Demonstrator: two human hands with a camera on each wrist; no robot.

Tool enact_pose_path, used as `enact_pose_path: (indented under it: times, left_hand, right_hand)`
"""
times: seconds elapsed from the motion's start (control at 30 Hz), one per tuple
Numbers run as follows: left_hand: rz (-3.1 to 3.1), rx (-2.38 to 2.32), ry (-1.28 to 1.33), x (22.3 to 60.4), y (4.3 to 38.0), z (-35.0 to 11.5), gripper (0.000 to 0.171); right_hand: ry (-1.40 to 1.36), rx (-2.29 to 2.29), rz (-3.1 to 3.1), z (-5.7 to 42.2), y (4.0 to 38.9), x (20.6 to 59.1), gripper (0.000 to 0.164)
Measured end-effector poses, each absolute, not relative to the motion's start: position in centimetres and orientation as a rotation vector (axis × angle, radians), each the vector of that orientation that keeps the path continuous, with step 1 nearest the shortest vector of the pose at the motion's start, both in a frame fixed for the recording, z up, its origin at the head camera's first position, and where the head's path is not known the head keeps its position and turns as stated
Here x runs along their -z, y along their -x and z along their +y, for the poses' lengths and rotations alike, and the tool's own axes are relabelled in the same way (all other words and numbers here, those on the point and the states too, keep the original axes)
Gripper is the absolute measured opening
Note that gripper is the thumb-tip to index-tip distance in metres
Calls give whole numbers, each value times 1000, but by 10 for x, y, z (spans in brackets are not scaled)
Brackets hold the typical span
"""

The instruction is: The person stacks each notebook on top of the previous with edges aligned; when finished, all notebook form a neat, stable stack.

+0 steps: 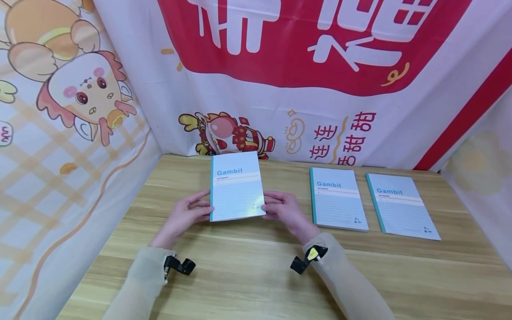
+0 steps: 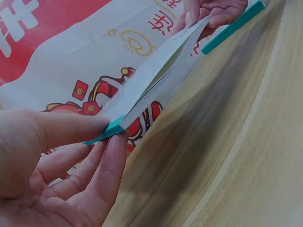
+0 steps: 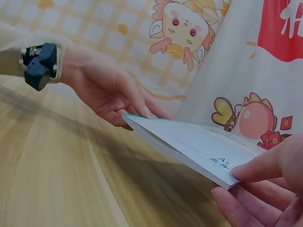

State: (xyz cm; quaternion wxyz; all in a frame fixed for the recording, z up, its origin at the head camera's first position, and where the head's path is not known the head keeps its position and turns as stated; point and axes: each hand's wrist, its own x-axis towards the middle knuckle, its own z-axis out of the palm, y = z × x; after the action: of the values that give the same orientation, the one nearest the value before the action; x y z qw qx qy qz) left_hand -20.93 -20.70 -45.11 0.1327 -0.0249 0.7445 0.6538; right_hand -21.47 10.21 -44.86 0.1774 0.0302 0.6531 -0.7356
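Observation:
Both hands hold a light blue "Gambit" notebook (image 1: 238, 189) above the wooden table, its cover facing up. My left hand (image 1: 185, 217) pinches the teal spine side, thumb on top and fingers beneath, as the left wrist view shows up close. On the opposite edge, near the lower corner, my right hand (image 1: 286, 211) pinches it, with the thumb (image 3: 258, 165) on the cover and the fingers under it. The pages part slightly along the open edge. A second matching notebook (image 1: 339, 200) lies flat just right of my right hand, and a third notebook (image 1: 402, 205) lies beyond that one.
The wooden table (image 1: 248, 275) meets a printed cloth backdrop (image 1: 248, 102) at its far edge. Another printed cloth (image 1: 60, 178) rises along the left side. Dark camera mounts are strapped to both wrists.

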Motion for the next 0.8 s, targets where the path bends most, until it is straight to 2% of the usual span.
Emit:
enact_pose_path:
  times: [0.23,0.8]
  left_hand:
    - [2153,-1914,99,451,210,-194,70]
    - [2226,-1904,89,450,209,-165,62]
  right_hand:
    - [-98,2059,1908,112,209,444,48]
    - [-114,2064,1979,137,207,454,45]
